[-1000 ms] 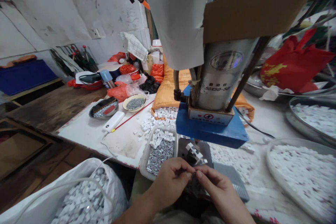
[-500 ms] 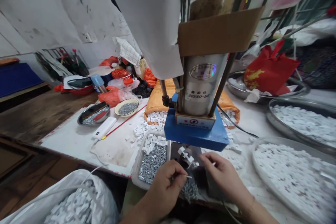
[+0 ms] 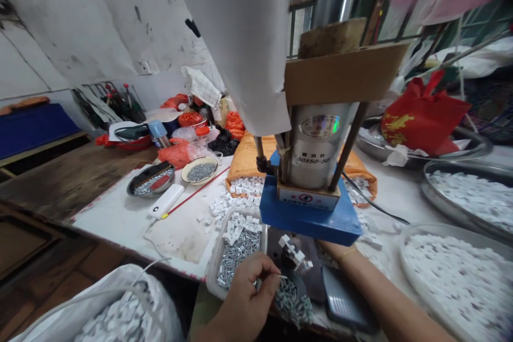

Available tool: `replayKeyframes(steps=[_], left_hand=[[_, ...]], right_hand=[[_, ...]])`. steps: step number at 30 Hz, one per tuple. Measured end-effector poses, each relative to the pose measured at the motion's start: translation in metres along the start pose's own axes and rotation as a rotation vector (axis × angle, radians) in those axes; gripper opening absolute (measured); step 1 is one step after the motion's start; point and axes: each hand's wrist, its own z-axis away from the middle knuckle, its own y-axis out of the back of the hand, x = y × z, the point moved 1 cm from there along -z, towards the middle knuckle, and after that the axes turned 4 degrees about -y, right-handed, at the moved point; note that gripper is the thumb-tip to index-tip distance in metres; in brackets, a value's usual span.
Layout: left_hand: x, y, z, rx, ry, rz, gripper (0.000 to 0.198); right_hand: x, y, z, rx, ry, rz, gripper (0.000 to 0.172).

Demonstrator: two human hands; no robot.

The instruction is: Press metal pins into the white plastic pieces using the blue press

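Fingertip pinch: left hand (image 3: pixel 248 295), apparently pin (image 3: pixel 282 277)

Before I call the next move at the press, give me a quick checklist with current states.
1. Pin grip: left hand pinches a metal pin: ok.
2. White clips sit on the fixture below the blue press plate: ok.
3. Right hand clear of the press plate: not ok, it reaches under the plate's edge.
4. What the right hand holds: cannot tell, its fingers are hidden.
5. Screw tray close beside the left hand: ok.
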Motion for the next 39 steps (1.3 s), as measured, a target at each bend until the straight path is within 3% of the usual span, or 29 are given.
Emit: replayKeyframes(steps=[5, 7, 11, 15, 19, 21, 23, 26, 29, 35, 39], left_hand=[[0.007, -0.002, -0.004, 0.076, -0.174, -0.058, 0.011], [0.012, -0.011, -0.007, 0.044, -0.25, -0.074, 0.01], [0.016, -0.029, -0.011, -0.066, -0.319, -0.189, 0.013], [0.014, -0.031, -0.011, -0.094, -0.286, -0.283, 0.016], [0.01, -0.024, -0.01, -0.066, -0.088, -0.144, 0.013], [0.008, -0.021, -0.011, -0.077, 0.049, -0.008, 0.013], [0.007, -0.019, -0.011, -0.091, 0.083, 0.074, 0.015], [0.011, -0.017, -0.01, -0.088, -0.1, 0.036, 0.019], [0.015, -0.017, -0.008, -0.108, -0.234, -0.054, 0.022], [0.016, -0.02, -0.005, -0.113, -0.398, -0.192, 0.028], [0.016, -0.013, -0.014, -0.126, -0.426, -0.187, 0.024]], right_hand=[[-0.004, 0.013, 0.051, 0.003, -0.073, -0.076, 0.018], [-0.012, 0.012, 0.08, -0.037, -0.127, -0.221, 0.022], [-0.038, 0.004, 0.117, -0.111, -0.086, -0.466, 0.018], [-0.058, 0.002, 0.12, -0.117, 0.024, -0.512, 0.01], [-0.071, 0.002, 0.117, -0.157, 0.102, -0.542, 0.011], [-0.074, 0.003, 0.117, -0.168, 0.055, -0.608, 0.01], [-0.074, 0.003, 0.117, -0.195, -0.073, -0.708, 0.013], [-0.072, 0.006, 0.118, -0.278, -0.325, -0.85, 0.026], [-0.071, 0.008, 0.118, -0.337, -0.47, -0.962, 0.033], [-0.077, 0.002, 0.115, -0.27, -0.466, -0.984, 0.016], [-0.075, 0.004, 0.113, -0.295, -0.411, -0.943, 0.023]])
